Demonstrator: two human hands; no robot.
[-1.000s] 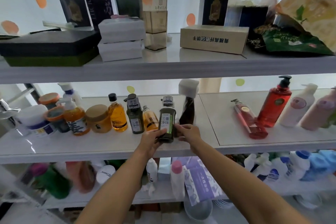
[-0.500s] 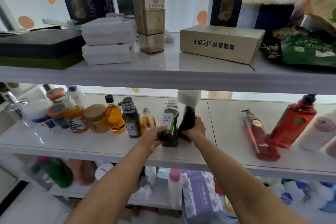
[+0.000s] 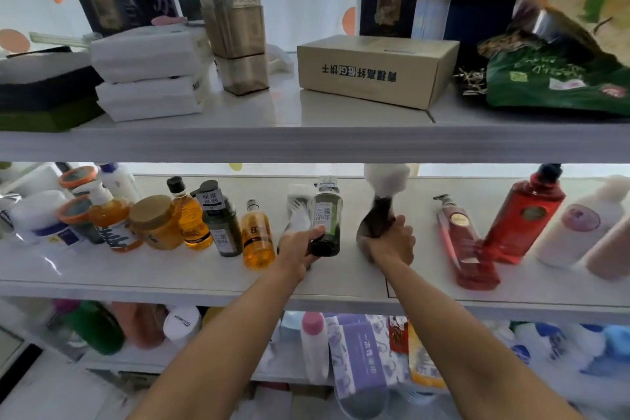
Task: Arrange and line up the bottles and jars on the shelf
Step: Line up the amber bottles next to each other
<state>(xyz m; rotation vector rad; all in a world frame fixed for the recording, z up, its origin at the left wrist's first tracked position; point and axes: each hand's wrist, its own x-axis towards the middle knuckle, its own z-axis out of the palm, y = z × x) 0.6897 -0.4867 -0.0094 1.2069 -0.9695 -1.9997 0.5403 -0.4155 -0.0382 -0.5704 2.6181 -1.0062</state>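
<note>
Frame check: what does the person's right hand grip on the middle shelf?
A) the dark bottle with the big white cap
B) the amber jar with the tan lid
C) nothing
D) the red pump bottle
A: the right hand is curled round the lower part of the dark bottle with the big white cap, while the left hand holds the dark green bottle beside it.

Both bare forearms are stretched forward, entering from 7 and 5 o'clock. The left hand [image 3: 298,249] is curled round the base of a green bottle [image 3: 328,218]. At its 3 o'clock, the right hand [image 3: 393,244] is clenched round a dark bottle [image 3: 378,216].
</note>
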